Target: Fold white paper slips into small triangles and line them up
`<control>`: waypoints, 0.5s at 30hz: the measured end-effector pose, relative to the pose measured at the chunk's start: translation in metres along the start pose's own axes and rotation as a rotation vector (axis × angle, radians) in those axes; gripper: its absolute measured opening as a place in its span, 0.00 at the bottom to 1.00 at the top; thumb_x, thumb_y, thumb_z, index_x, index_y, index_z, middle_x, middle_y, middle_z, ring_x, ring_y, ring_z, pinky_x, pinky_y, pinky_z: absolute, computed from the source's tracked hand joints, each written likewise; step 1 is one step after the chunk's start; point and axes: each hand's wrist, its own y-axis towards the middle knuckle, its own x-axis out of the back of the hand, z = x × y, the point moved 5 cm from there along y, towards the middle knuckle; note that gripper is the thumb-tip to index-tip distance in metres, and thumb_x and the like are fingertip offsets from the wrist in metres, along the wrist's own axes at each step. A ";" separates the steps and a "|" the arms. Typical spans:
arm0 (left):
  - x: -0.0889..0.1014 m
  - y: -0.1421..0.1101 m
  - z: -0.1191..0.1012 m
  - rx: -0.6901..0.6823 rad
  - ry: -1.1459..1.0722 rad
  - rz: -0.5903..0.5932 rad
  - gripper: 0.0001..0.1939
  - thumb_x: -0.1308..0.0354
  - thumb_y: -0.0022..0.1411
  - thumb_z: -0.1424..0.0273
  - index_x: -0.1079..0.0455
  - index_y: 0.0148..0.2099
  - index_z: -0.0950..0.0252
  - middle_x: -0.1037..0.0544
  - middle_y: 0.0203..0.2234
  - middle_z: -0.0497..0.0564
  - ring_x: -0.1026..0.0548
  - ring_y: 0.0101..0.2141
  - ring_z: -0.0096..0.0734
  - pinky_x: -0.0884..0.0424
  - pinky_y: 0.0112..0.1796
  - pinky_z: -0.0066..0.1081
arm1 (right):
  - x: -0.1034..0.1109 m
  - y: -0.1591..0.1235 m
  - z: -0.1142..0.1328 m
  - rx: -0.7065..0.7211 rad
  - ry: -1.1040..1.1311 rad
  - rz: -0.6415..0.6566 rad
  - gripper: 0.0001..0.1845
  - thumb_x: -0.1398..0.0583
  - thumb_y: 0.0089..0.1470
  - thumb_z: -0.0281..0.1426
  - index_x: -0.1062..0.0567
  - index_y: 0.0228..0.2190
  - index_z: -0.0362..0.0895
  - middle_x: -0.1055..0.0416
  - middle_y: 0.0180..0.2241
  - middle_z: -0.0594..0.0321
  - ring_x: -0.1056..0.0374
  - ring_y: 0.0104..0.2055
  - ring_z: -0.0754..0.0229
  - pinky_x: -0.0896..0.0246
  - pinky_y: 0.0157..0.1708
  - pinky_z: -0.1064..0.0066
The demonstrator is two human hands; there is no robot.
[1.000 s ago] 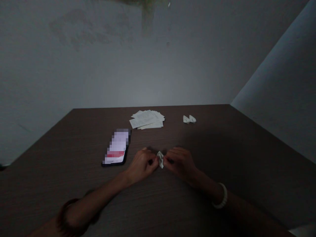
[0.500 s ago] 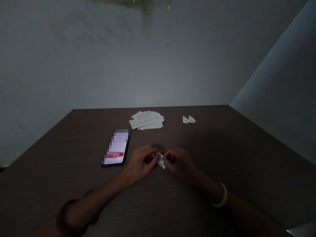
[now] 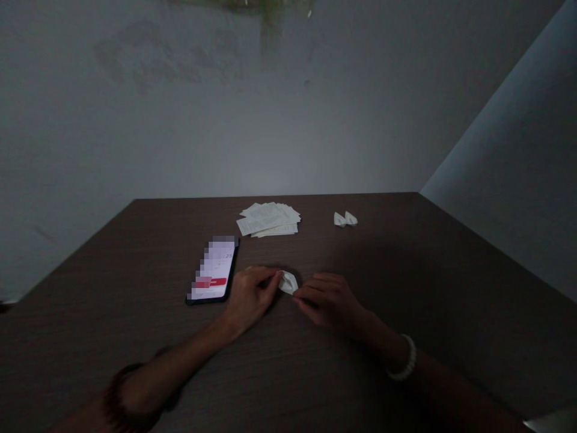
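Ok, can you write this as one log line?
left hand: pinching folded paper | right hand: at its corner | phone: lit | paper pile: farther back

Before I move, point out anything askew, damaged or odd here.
The wall has a greenish stain high up and dark blotches left of it, possibly damp. The paper stack on the table lies askew, its sheets unevenly fanned.

the left arm (image 3: 184, 361) comes in from the bottom left, and the right arm (image 3: 387, 337) comes in from the bottom right. the left hand (image 3: 249, 296) pinches with its thumb and pointing finger. the right hand (image 3: 332, 300) has bent fingers, and its finger and thumb tips pinch too. the hands are near each other but apart.
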 end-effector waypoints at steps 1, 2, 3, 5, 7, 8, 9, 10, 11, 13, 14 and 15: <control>0.000 0.000 0.000 0.010 -0.005 0.000 0.12 0.46 0.63 0.68 0.22 0.35 0.66 0.19 0.27 0.51 0.24 0.27 0.31 0.32 0.30 0.29 | -0.002 0.000 -0.001 0.002 -0.020 0.019 0.06 0.43 0.58 0.29 0.26 0.32 0.45 0.25 0.28 0.65 0.33 0.29 0.64 0.43 0.33 0.71; -0.001 0.000 0.001 0.022 -0.012 0.003 0.11 0.46 0.63 0.68 0.22 0.35 0.66 0.19 0.28 0.51 0.24 0.27 0.31 0.31 0.30 0.29 | -0.003 -0.001 -0.002 0.003 -0.033 0.030 0.06 0.43 0.59 0.29 0.25 0.32 0.45 0.25 0.28 0.65 0.33 0.30 0.64 0.43 0.33 0.71; -0.001 0.000 0.002 0.036 -0.018 0.005 0.11 0.45 0.62 0.68 0.22 0.35 0.66 0.19 0.28 0.51 0.24 0.27 0.31 0.31 0.30 0.29 | -0.004 -0.001 -0.003 0.004 -0.040 0.038 0.07 0.44 0.60 0.29 0.26 0.33 0.45 0.25 0.28 0.64 0.33 0.30 0.64 0.43 0.33 0.71; -0.001 0.000 0.003 0.059 -0.032 0.010 0.10 0.45 0.62 0.68 0.23 0.35 0.65 0.19 0.28 0.50 0.24 0.27 0.31 0.30 0.30 0.28 | -0.005 -0.002 -0.005 0.008 -0.048 0.045 0.07 0.45 0.62 0.29 0.26 0.34 0.44 0.25 0.28 0.64 0.33 0.30 0.64 0.43 0.33 0.71; -0.001 0.000 0.003 0.064 -0.049 0.001 0.10 0.44 0.62 0.68 0.23 0.38 0.65 0.19 0.28 0.50 0.24 0.26 0.30 0.30 0.29 0.28 | -0.005 -0.002 -0.006 0.016 -0.071 0.030 0.08 0.46 0.62 0.29 0.26 0.33 0.43 0.26 0.28 0.64 0.34 0.29 0.64 0.44 0.32 0.70; 0.000 0.000 0.002 0.056 -0.057 -0.010 0.10 0.44 0.62 0.68 0.23 0.39 0.65 0.19 0.29 0.50 0.24 0.26 0.29 0.30 0.29 0.27 | -0.004 -0.002 -0.007 0.018 -0.085 0.021 0.09 0.46 0.63 0.28 0.27 0.33 0.43 0.26 0.28 0.64 0.34 0.29 0.64 0.45 0.31 0.70; 0.000 -0.001 0.002 0.045 -0.064 -0.020 0.09 0.44 0.61 0.68 0.23 0.39 0.65 0.19 0.29 0.50 0.24 0.27 0.29 0.30 0.30 0.27 | -0.004 -0.002 -0.008 0.016 -0.100 0.014 0.09 0.46 0.63 0.28 0.27 0.33 0.43 0.27 0.28 0.64 0.35 0.29 0.64 0.45 0.31 0.70; 0.000 -0.001 0.001 0.033 -0.069 -0.026 0.09 0.44 0.61 0.68 0.23 0.39 0.65 0.19 0.30 0.50 0.24 0.27 0.29 0.29 0.30 0.28 | -0.003 -0.002 -0.008 0.015 -0.112 0.005 0.10 0.46 0.63 0.29 0.27 0.32 0.43 0.27 0.27 0.64 0.35 0.29 0.63 0.45 0.30 0.69; 0.000 -0.001 0.002 0.027 -0.070 -0.033 0.09 0.44 0.61 0.68 0.23 0.38 0.65 0.19 0.30 0.50 0.24 0.27 0.29 0.29 0.30 0.28 | -0.003 -0.002 -0.009 0.016 -0.121 -0.001 0.10 0.46 0.63 0.29 0.27 0.32 0.43 0.27 0.27 0.64 0.35 0.29 0.63 0.46 0.30 0.69; 0.000 -0.001 0.004 0.044 -0.065 -0.046 0.09 0.43 0.61 0.68 0.24 0.39 0.65 0.20 0.29 0.49 0.25 0.26 0.29 0.30 0.29 0.28 | -0.004 -0.002 -0.009 0.026 -0.137 0.001 0.10 0.47 0.64 0.29 0.27 0.32 0.43 0.27 0.28 0.64 0.35 0.29 0.63 0.46 0.31 0.69; 0.000 -0.001 0.006 0.062 -0.060 -0.052 0.10 0.43 0.60 0.67 0.24 0.42 0.65 0.20 0.28 0.49 0.26 0.25 0.28 0.30 0.28 0.27 | -0.004 -0.002 -0.009 0.035 -0.146 0.003 0.10 0.47 0.64 0.29 0.27 0.32 0.43 0.27 0.27 0.63 0.36 0.29 0.63 0.46 0.31 0.69; 0.000 -0.001 0.007 0.076 -0.053 -0.054 0.11 0.42 0.60 0.67 0.25 0.43 0.65 0.21 0.27 0.49 0.26 0.24 0.28 0.31 0.27 0.27 | -0.004 -0.003 -0.008 0.045 -0.156 0.006 0.10 0.47 0.64 0.29 0.27 0.32 0.43 0.27 0.27 0.63 0.36 0.29 0.63 0.46 0.31 0.69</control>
